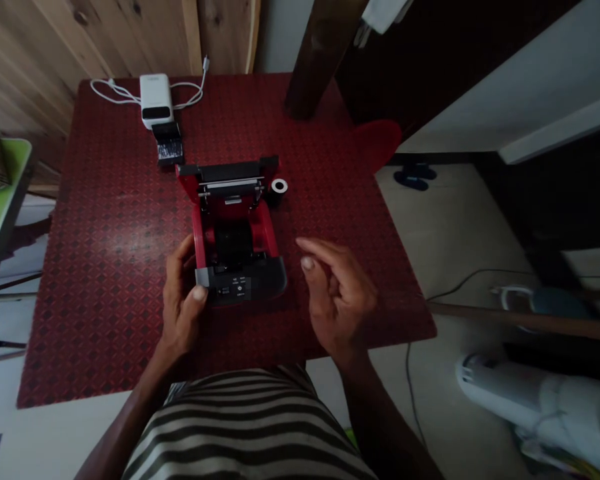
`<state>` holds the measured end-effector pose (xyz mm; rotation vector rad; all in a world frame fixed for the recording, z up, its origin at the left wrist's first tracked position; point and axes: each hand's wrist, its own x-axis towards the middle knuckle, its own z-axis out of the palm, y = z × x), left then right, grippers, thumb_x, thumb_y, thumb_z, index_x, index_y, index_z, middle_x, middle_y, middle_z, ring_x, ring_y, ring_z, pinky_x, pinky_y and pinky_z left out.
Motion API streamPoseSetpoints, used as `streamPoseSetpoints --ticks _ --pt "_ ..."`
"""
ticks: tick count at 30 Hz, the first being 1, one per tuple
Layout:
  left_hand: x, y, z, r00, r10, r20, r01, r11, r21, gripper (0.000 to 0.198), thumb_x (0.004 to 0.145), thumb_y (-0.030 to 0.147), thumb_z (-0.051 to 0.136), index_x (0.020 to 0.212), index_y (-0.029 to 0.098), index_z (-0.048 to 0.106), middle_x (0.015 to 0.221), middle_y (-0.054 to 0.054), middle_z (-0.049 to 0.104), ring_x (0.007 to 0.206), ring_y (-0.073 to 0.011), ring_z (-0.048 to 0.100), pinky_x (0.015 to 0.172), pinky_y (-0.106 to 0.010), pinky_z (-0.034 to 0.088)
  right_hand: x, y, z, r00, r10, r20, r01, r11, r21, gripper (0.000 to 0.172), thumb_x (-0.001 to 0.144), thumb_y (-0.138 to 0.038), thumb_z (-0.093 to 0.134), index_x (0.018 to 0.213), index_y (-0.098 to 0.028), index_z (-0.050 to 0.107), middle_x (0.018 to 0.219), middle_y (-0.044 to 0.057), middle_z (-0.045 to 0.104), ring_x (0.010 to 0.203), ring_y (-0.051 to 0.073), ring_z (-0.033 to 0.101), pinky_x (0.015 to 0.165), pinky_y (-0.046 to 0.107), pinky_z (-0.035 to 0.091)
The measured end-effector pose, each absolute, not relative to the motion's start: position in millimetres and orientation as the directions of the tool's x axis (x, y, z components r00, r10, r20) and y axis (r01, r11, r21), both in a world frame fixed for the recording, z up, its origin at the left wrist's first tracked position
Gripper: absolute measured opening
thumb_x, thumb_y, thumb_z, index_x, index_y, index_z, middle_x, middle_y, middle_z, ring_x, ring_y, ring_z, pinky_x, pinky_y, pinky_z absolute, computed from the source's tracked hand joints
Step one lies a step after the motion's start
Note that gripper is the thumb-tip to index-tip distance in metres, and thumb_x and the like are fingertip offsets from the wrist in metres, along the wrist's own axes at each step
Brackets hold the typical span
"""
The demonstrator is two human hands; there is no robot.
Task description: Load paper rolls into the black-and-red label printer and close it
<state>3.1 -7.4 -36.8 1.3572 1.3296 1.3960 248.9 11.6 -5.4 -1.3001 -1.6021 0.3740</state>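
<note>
A red and black label printer (243,287) sits on the table with its lid (230,175) raised. A dark roll (233,241) lies inside its bay. My left hand (181,300) grips the printer's front left corner, thumb on top of the dark front panel and fingers along the side. To the right of the printer is my right hand (337,287), holding nothing and not touching the printer. Its index finger is stretched toward the printer, with a small gap to the thumb; the other fingers are curled. Behind the lid's right side stands a small roll with a white end (279,187).
The red patterned table (115,287) has a wooden post (320,60) at its back edge. A white power bank (156,93) with white cables lies at the back left, a black item (169,147) before it. A red stool (380,143) stands beyond the right edge.
</note>
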Motion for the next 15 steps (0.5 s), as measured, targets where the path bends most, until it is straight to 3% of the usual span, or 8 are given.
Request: streamPoseSetpoints --ticks 3,6,9,15 --pt "-2 -8 -53 -0.053 0.957 0.285 0.27 -0.261 0.927 0.092 0.112 0.083 0.062 0.186 0.031 0.048 0.179 -0.018 0.056 0.164 -0.0444 0.056 0.138 -0.068 0.044 236 47 28 -0.296 0.85 0.435 0.607 0.519 -0.602 0.025 0.123 -0.025 0.065 0.131 -0.031 0.087 0.128 0.007 0.093 0.119 0.03 0.086 0.112 0.053 0.068" --pt "-6 -9 -66 0.02 0.947 0.32 0.357 -0.306 0.883 0.099 0.112 0.082 0.061 0.192 0.031 0.033 0.187 -0.019 0.046 0.172 -0.0468 0.046 0.143 -0.073 0.035 208 81 44 -0.561 0.801 0.211 0.677 0.59 -0.44 0.027 0.119 -0.013 0.063 0.124 -0.024 0.088 0.127 0.012 0.092 0.121 0.034 0.083 0.112 0.055 0.065" --pt "-7 -9 -72 0.047 0.934 0.355 0.4 -0.344 0.849 0.1 0.113 0.083 0.06 0.193 0.031 0.029 0.189 -0.02 0.043 0.174 -0.0475 0.045 0.144 -0.073 0.033 180 99 50 -0.631 0.776 -0.015 0.746 0.601 -0.289 0.032 0.117 -0.005 0.056 0.12 -0.016 0.086 0.122 0.018 0.09 0.119 0.035 0.082 0.107 0.051 0.065" --pt "-3 -8 -73 0.041 0.92 0.391 0.417 -0.371 0.83 0.097 0.116 0.081 0.058 0.194 0.033 0.027 0.187 -0.021 0.046 0.169 -0.0467 0.049 0.141 -0.07 0.038 156 110 54 -0.591 0.8 -0.099 0.798 0.563 -0.215 0.049 0.112 0.005 0.044 0.143 -0.012 0.079 0.134 0.023 0.087 0.119 0.036 0.085 0.102 0.05 0.067"
